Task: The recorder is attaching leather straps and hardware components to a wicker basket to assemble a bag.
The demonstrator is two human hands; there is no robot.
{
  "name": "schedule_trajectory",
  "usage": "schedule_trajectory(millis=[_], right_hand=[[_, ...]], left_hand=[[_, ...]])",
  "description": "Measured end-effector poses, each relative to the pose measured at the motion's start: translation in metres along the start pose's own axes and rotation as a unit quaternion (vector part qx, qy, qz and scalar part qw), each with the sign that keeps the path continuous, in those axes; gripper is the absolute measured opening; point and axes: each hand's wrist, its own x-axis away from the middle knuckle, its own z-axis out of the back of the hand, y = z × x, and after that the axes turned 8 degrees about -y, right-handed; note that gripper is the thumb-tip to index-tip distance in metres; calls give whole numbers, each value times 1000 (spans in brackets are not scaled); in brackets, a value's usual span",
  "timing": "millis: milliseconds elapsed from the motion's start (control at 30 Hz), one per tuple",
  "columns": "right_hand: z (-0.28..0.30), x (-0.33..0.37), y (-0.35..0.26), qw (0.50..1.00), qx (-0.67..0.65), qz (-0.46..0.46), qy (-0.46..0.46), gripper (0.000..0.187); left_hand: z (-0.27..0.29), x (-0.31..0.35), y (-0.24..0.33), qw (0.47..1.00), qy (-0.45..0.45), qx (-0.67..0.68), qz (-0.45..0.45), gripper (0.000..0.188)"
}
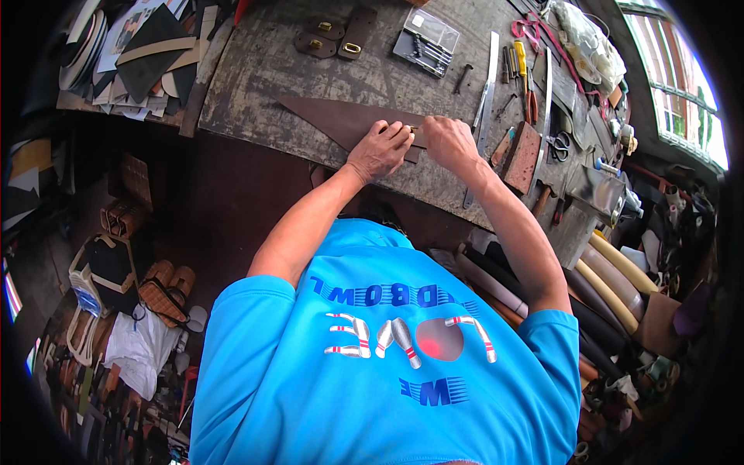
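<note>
A dark brown leather piece point(322, 116), tapering to a point at its left, lies on the worn workbench point(248, 70). My left hand point(381, 152) rests over its near edge, thumb and fingers pinched together on the leather. Close against it, my right hand point(451, 144) is closed, with its fingertips meeting those of the left. Between the two hands shows a small brass-coloured bit, too covered to name. What the right fingers grip is hidden.
Leather tabs with brass fittings point(350, 48) and a clear plastic box point(426, 45) lie beyond my hands. To the right are a steel ruler point(491, 70), a yellow-handled screwdriver point(520, 58), pliers point(531, 107), a reddish block point(521, 156) and scissors point(559, 145). Material rolls point(612, 271) stand below.
</note>
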Motion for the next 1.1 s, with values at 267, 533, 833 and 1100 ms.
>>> schedule_trajectory(millis=[267, 533, 833, 1100], right_hand=[[10, -5, -7, 993, 2, -71, -97, 16], [6, -7, 0, 987, 101, 111, -65, 13], [5, -5, -16, 987, -33, -119, -105, 24], [12, -7, 0, 944, 256, 192, -79, 9]], left_hand=[[-5, 1, 1, 1000, 5, 1, 9, 52], [-8, 2, 5, 1000, 19, 8, 22, 55], [-8, 3, 7, 999, 22, 13, 26, 55], [-8, 5, 11, 998, 32, 16, 43, 52]])
